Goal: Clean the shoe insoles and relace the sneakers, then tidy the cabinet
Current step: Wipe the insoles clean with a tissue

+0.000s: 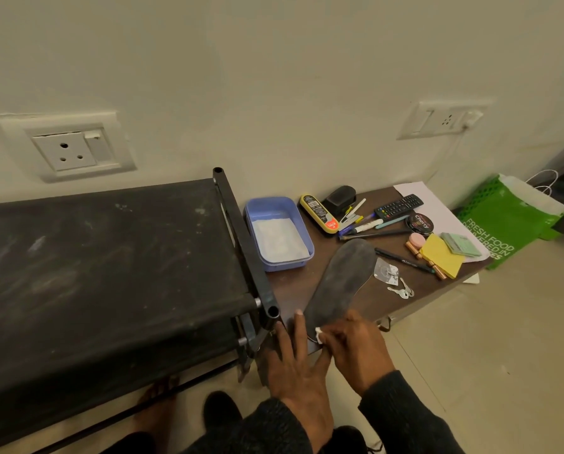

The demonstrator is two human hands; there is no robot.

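A dark grey shoe insole (339,283) lies on the brown table (293,286), toe end pointing away from me. My left hand (293,362) lies flat with straight fingers at the table's near corner, beside the insole's heel. My right hand (356,348) pinches a small white wipe (319,335) and presses it on the heel end. A blue tub (279,234) holding white material stands at the table's left rear.
A black fabric shoe rack (110,273) fills the left, its metal post against the table. Shoe polish tin (419,222), remote (398,204), pens, sticky notes (441,255) and keys (401,290) crowd the table's right. A green bag (506,224) stands on the floor.
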